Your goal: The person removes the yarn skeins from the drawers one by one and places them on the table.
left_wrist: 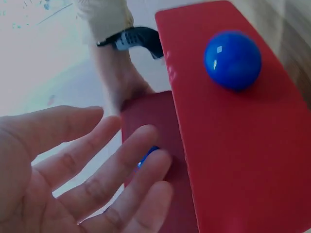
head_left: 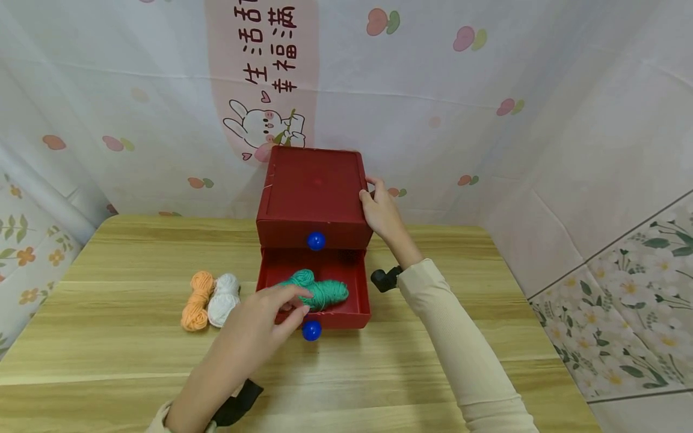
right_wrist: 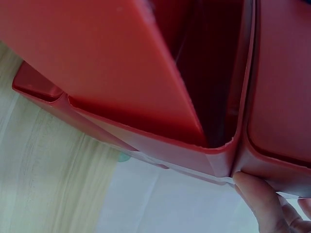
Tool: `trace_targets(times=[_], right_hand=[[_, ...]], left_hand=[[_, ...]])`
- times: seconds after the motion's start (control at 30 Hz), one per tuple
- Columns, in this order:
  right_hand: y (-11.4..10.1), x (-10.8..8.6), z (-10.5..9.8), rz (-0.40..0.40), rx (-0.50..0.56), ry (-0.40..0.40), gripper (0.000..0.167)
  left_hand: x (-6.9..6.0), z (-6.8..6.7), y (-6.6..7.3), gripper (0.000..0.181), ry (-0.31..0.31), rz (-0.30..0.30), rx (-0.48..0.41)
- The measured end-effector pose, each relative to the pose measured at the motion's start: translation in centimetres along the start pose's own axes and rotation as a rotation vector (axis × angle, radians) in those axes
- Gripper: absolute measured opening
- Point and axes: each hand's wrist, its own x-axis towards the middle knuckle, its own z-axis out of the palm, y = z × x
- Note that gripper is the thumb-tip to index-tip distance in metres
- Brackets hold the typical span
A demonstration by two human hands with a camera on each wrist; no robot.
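Lower drawer [head_left: 349,320] stands pulled out from the red cabinet [head_left: 316,183], and from my remote seat I log green yarn [head_left: 327,294] inside it. Left hand [head_left: 269,313] is the nearer one: its fingers reach over the drawer's left front part, and most of the yarn lies to their right and slightly beyond, long axis roughly crosswise, near parallel to the drawer front. In the left wrist view I read those fingers as spread apart, nothing between them. Right hand [head_left: 383,210] rests at the cabinet's right side edge, well apart from the yarn; whether its fingers curl round that edge I cannot tell. Orange yarn [head_left: 198,300] and white yarn [head_left: 223,300] lie side by side on the worktop [head_left: 368,385], left of the drawer. Left fingers partly hide the yarn's left end; contact is unclear, and I cannot count the skeins for certain. Neither wrist view shows the yarn.
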Motion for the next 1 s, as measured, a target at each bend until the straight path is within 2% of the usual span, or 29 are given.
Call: trace_targets(times=[0.1, 0.23, 0.5, 0.7, 1.0], right_hand=[[0.0, 0.0, 0.0, 0.004, 0.002, 0.0, 0.048], [0.0, 0.0, 0.0, 0.004, -0.006, 0.001, 0.049], [0.0, -0.1, 0.0, -0.008, 0.002, -0.002, 0.049], [0.1, -0.1, 0.0, -0.01, 0.01, -0.002, 0.048], [0.0, -0.1, 0.0, -0.003, 0.007, -0.002, 0.048]], left_hand=[[1.2, -0.1, -0.6, 0.017, 0.018, 0.046, -0.002], [2.6, 0.3, -1.4, 0.021, -0.015, 0.066, 0.017], [4.4, 1.3, -2.6, 0.031, -0.136, 0.022, 0.102], [5.2, 2.0, -3.3, 0.037, -0.185, 0.019, 0.129], [5.6, 2.6, -3.7, 0.036, -0.198, 0.023, 0.173]])
